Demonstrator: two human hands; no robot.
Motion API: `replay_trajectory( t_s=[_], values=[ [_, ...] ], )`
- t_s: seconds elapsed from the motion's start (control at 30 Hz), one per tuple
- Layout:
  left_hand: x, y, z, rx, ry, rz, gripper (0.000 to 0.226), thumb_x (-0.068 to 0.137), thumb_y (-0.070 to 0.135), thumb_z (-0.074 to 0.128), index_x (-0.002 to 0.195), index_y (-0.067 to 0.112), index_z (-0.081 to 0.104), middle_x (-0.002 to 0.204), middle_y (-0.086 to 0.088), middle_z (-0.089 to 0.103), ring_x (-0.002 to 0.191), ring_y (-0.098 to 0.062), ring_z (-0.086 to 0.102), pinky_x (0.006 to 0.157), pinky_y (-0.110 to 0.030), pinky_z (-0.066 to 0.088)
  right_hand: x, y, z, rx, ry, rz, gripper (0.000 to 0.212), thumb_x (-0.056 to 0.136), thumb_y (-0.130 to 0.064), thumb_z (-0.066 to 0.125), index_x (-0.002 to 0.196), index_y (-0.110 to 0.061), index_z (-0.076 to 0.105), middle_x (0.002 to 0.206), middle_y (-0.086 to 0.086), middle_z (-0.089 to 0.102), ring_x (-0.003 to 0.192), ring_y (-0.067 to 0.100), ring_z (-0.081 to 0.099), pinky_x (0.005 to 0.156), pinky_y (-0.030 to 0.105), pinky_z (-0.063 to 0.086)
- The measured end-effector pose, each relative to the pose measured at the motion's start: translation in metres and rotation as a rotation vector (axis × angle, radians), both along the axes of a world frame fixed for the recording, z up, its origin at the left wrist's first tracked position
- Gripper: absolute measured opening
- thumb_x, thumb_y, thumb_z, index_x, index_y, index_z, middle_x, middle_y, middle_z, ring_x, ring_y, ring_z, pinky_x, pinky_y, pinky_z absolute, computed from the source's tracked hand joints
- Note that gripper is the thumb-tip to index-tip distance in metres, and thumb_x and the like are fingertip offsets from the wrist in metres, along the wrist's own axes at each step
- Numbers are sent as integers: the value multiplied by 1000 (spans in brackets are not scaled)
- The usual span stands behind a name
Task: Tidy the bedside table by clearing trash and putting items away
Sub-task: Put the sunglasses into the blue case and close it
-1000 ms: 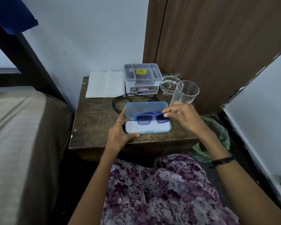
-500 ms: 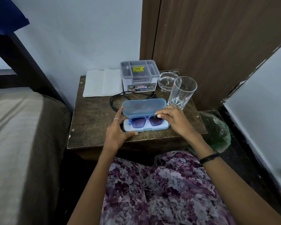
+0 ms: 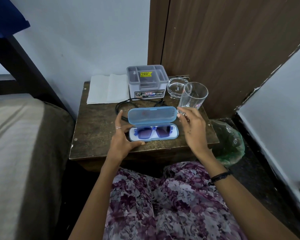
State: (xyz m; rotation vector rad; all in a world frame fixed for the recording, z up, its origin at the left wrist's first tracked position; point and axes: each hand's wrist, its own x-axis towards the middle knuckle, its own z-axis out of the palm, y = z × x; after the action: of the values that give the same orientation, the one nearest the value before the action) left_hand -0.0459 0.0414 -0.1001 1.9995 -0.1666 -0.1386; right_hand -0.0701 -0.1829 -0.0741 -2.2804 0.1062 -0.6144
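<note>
Brown and scratched, the bedside table (image 3: 100,134) sits between my bed on the left and a wooden door on the far right. On its near part lies the blue glasses case (image 3: 153,125), lid standing up, with the blue sunglasses (image 3: 153,132) lying flat inside. My left hand (image 3: 122,137) cups the left end of the case, thumb along the near edge and fingers spread wide, so the case does not slide. My right hand (image 3: 191,126) floats just beside the right end, fingers loose and holding nothing, I think ready to push the lid shut.

Far back sit a white napkin (image 3: 107,89), a grey organizer box (image 3: 146,80), a glass ashtray (image 3: 177,86) and a drinking glass (image 3: 192,96). My right fingers cover the bottom of the glass. A black cord (image 3: 121,105) goes behind the case lid, so I cannot see where it ends. A green trash bag (image 3: 230,141) sits low on the right, partly hidden by the table.
</note>
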Motion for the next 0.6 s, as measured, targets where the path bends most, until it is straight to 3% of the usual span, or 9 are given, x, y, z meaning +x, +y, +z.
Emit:
replay_trajectory(
  t_s=[0.1,0.17,0.23,0.3,0.4,0.47,0.6],
  values=[
    [2,2,1,25,-7,-48,118,60,10,85,146,35,7,107,11,60,103,-2,54,83,-6,39,3,5,4,-46,4,76,38,98,-22,47,133,-9,50,133,5,53,117,11,53,99,29,46],
    [3,3,1,10,-26,-74,111,61,10,84,143,40,16,112,13,62,102,2,55,76,5,37,7,4,3,-76,70,131,41,97,-25,47,135,-10,48,135,6,52,121,17,52,98,34,47],
    [2,3,1,-16,-37,-81,105,62,11,84,140,41,21,118,12,62,100,9,55,75,6,37,8,3,0,-79,95,142,41,96,-26,49,134,-10,50,127,7,55,107,16,58,91,31,50],
    [-1,2,2,-35,-49,-70,98,64,11,83,138,37,24,115,11,61,94,17,56,74,5,39,7,1,1,-16,93,133,38,95,-25,52,130,-9,54,118,5,56,91,4,57,83,17,48],
    [-2,0,0,-37,-71,-43,93,65,9,82,137,24,26,109,10,60,96,4,58,74,3,42,3,0,3,79,83,128,32,92,-20,57,122,-9,62,111,0,57,88,-11,54,78,3,40],
    [-2,0,-2,-40,-87,-32,95,65,9,82,139,21,23,109,9,59,101,-6,59,75,2,42,0,-2,4,135,76,134,27,89,-16,61,115,-9,66,105,-3,59,90,-15,54,78,2,40],
    [0,0,-4,-15,-113,-27,101,66,10,81,144,19,18,117,-1,58,103,-10,57,79,-6,43,-8,-9,4,220,165,159,15,82,-15,70,96,-13,75,88,-5,62,80,-5,56,73,7,41]
  ],
)
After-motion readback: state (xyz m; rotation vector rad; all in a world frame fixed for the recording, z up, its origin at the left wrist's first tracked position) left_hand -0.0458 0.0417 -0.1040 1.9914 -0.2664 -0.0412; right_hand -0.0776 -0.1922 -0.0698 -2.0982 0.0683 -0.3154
